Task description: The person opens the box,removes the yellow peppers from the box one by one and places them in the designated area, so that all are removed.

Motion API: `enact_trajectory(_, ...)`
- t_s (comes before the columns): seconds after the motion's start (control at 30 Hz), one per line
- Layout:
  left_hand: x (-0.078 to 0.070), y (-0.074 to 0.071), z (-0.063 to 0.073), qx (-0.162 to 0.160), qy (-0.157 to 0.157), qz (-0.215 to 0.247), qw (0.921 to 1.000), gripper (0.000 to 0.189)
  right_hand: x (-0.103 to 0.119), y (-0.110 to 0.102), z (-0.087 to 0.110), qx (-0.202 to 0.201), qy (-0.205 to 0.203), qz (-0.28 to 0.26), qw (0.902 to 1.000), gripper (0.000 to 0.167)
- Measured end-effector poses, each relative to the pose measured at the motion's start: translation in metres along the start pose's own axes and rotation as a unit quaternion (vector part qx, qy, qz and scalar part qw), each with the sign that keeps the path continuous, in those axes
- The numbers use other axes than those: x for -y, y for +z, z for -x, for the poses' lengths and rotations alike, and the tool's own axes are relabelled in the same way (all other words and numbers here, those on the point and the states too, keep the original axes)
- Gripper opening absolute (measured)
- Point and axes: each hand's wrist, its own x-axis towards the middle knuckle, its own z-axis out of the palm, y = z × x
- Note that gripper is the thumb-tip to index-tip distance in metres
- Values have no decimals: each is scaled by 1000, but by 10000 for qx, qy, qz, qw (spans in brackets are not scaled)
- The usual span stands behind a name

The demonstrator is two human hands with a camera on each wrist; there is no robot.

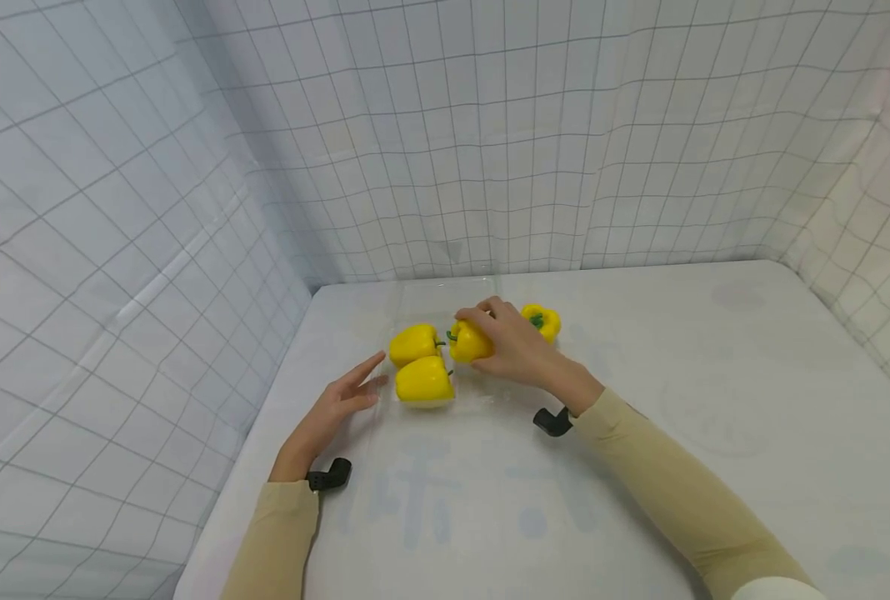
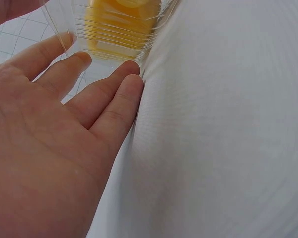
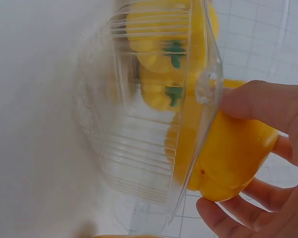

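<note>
A clear plastic clamshell box (image 3: 139,148) holds two yellow bell peppers (image 1: 413,345) lying side by side on its left, green stems facing right. My right hand (image 1: 516,346) grips another yellow bell pepper (image 1: 469,342) over the box's right side, thumb on one side and fingers on the other. In the right wrist view, this pepper (image 3: 236,153) is at the box's rim, partly seen through the clear wall. My left hand (image 2: 54,134) is at the box's left side with its fingers extended; whether every fingertip touches the wall I cannot tell.
One more yellow bell pepper (image 1: 551,321) lies on the white table (image 1: 640,350), right of the box and partly behind my right hand. The transparent lid (image 1: 445,290) seems to lie back toward the far edge. Grid-patterned white curtains (image 1: 445,150) hang behind and at both sides.
</note>
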Motion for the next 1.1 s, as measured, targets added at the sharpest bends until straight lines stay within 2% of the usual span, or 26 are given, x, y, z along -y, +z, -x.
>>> enact_trajectory(0.2, -2, 1, 0, -18, 6, 91, 10000, 63, 1, -6, 7, -216, -123, 36, 9997, 70)
enact_trajectory(0.4, 1, 1, -1, 11, 18, 80, 10000, 63, 2, -9, 14, -153, 15, 138, 9998, 69)
enact_trajectory(0.57, -2, 1, 0, -44, -33, 64, 10000, 63, 2, -12, 19, -216, -23, 122, 9997, 68)
enact_trajectory(0.9, -2, 0, 2, -43, -8, 115, 9999, 62, 2, -18, 28, -173, -21, 32, 9998, 80)
enact_trajectory(1.1, -1, 0, 2, -48, -47, 95, 9999, 62, 1, -21, 34, -231, 58, -45, 9997, 78)
